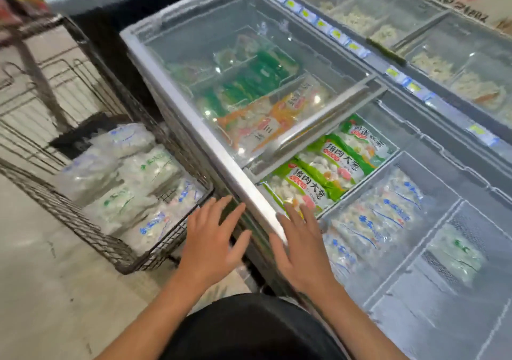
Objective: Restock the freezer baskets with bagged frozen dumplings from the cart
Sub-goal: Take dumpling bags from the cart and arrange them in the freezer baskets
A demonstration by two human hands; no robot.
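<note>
Both arms reach forward from six o'clock, and neither hand has hold of anything: the left hand (213, 237) is spread flat with fingers straight, pointing toward the cart, and the right hand (300, 244) is likewise spread, its fingertips over the near rim of the freezer.

From there, largest first. The freezer (199, 132) runs from twelve o'clock down to five, its sliding glass lid (249, 63) pushed toward twelve so the near baskets lie uncovered. The wire cart (91, 229) sits at nine o'clock, just beside the freezer wall, and holds a heap of clear dumpling bags (130, 193) with blue and green print (this is the stock to move). At three to four o'clock a basket (357, 193) already holds matching clear bags (379, 215); beyond it toward two o'clock lie green-printed bags (318, 176).

The step in hand looks like a reach for the next bag. It would go best with the left hand taking a top bag from the cart by its middle, then laying it flat in line with the clear ones.
</note>
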